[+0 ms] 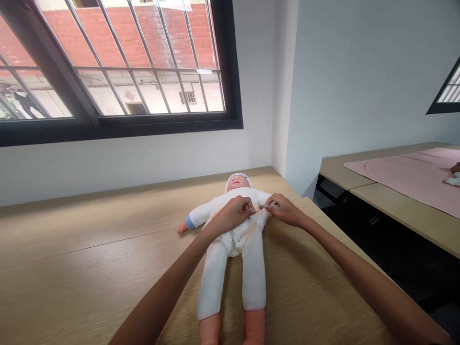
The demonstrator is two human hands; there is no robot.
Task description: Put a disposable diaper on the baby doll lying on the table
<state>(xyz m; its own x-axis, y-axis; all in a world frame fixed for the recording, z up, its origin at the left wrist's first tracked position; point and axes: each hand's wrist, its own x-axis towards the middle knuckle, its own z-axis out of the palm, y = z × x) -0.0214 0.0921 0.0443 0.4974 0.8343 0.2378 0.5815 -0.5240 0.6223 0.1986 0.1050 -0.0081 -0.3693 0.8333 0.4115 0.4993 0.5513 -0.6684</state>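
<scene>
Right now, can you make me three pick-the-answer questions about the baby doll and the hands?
1. Where does the doll lie?
A on the wooden table
B on the pink cloth
C on the windowsill

2. What colour is the doll's suit?
A red
B white
C green

3. What are the left hand and right hand doing?
A resting flat on the table
B lifting the doll's feet
C pinching fabric at the doll's waist

Answers: 1 A, the doll lies face up on wood. 2 B, body and legs are white. 3 C, both hands grip fabric there.
</scene>
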